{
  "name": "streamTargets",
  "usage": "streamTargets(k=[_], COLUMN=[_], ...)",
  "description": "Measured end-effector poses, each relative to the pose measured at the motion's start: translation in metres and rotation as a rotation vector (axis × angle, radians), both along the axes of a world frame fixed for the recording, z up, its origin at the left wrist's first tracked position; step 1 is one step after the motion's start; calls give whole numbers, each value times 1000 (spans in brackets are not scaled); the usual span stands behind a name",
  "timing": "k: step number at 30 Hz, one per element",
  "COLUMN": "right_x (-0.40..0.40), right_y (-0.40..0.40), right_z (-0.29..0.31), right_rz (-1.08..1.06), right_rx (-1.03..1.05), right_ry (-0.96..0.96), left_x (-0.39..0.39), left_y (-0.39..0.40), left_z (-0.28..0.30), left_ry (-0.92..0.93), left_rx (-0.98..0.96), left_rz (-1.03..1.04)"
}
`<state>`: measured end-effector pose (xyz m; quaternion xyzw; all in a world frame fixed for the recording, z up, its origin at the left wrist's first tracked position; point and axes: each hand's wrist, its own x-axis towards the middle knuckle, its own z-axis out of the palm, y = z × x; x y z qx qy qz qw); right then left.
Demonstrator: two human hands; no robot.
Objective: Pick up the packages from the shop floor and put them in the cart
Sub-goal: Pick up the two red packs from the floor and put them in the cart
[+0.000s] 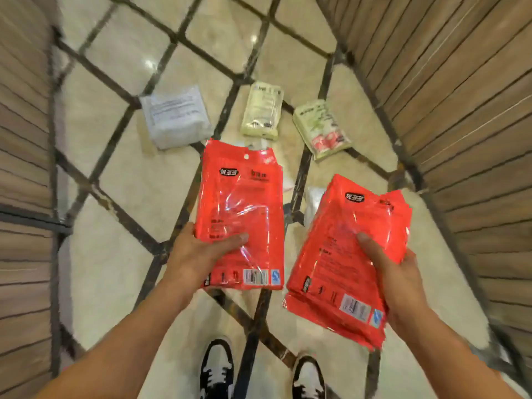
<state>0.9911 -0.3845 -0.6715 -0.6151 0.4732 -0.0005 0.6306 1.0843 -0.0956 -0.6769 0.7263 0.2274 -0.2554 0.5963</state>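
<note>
Left hand [201, 249] grips a flat glossy red plastic package [241, 208] at its lower left edge, thumb on top, fingers curled under. Right hand [394, 272] grips a second glossy red plastic package stack [342, 254] at its right side, thumb pressed on the face, fingers underneath. Both red packs are held above the floor, side by side, not touching. On the beige tiled floor with dark grout lines [121, 180] lie three more: a white-grey poly mailer bag [175, 119] at left, a pale cream pouch [262, 113] in the middle, a cream pouch with red print [322, 128] at right, near each other but apart. A bit of white plastic [312, 203] shows between the red packs. Brown slatted panels [460, 96] flank both sides. Black-and-white sneakers [216, 367] stand below. Cart not visible.
</note>
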Motion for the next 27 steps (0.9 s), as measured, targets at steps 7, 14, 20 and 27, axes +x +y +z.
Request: streamTargets(k=[7,14,20,27], right_x=[10,-83,-244,-487], right_y=[-77,-122,-130,-69], right_z=[302,537,640,705], right_rz=[26,-226,-597,-980], right_rx=[-277,-535,-750,-914], right_ry=[-229,-408,-339,-119], left_x=[21,-4,-75,-242], left_y=[-80,-157,-246,-344], left_z=[297,516,623,697], left_ry=[-296,-498,-494,-437], left_rx=[-142,-366,-614,-818], left_rz=[-152,-409,-749,-1200])
